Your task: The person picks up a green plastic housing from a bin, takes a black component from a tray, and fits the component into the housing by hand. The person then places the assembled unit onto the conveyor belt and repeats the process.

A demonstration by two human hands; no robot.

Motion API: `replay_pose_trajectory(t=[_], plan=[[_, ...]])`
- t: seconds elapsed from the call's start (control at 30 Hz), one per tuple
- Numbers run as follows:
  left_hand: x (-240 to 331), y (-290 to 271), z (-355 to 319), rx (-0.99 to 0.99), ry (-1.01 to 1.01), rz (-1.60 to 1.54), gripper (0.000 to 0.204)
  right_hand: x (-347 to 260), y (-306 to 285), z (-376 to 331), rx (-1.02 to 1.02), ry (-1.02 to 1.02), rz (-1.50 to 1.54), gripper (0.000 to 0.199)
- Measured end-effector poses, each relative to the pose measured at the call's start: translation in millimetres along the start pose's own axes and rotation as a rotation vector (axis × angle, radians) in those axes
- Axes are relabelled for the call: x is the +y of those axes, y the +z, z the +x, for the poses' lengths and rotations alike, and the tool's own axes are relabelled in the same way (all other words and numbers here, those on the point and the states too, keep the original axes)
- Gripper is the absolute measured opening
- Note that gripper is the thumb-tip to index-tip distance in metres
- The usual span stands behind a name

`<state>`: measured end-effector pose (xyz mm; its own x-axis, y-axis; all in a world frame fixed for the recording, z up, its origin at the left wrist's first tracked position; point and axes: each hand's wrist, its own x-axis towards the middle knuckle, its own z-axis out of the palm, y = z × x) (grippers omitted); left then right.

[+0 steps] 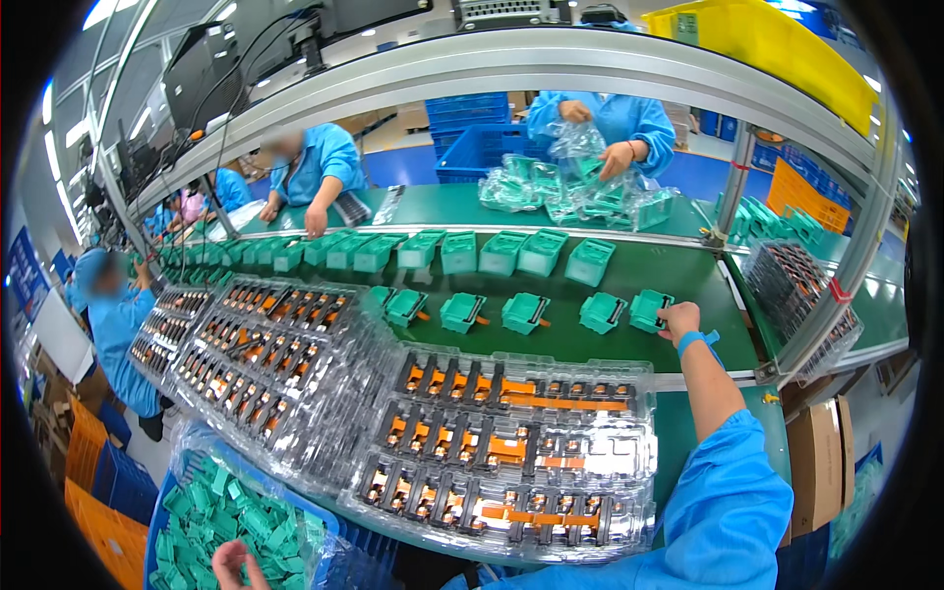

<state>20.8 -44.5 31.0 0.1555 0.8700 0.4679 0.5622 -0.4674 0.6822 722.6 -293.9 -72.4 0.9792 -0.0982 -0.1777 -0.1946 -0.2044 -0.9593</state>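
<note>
At far left, a co-worker in a blue smock [123, 329] stands at the line's end. Next, low down: blue bin [330, 523], plastic-lined, heaped with loose green plastic holders [241, 501]. Left hand [239, 564] is over the bin's near side, fingers partly curled, palm hidden; can't tell if it grips anything. Above the bin, stacked clear blister trays [339, 413] run along the bench, several pockets filled with black parts with orange strips. Behind the belt, a second co-worker [324, 172] leans over the far bench. Mid: upright green cups [501, 254] line the far side of the green belt [703, 290]; nearer, a looser row of green holders, one with black part and orange tab here [526, 313]. Front tray [621, 452] sits before them, three rows, right end of the middle row bare. Beyond, a third co-worker [619, 123] handles clear bags [580, 146] of green pieces. Right hand [680, 322], blue wristband on, fingers bent: fingertips touch the right edge of the row's last green holder [645, 309], which is on the belt; can't tell if pinched or just pressed. Far right: another tray stack [798, 295], cardboard box [818, 467] below.
</note>
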Motion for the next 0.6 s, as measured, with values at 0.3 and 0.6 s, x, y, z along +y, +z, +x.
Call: replay_pose_trajectory(t=[0.3,0.6], plan=[[-155,-116,-21,0.123,-0.076,0.633,0.046,-47,35,-54,-0.109,-0.92,-0.164,0.027],[-152,-140,21,0.286,-0.212,0.862,0.035,-101,54,-298,-1.153,-1.738,-0.767,0.032]])
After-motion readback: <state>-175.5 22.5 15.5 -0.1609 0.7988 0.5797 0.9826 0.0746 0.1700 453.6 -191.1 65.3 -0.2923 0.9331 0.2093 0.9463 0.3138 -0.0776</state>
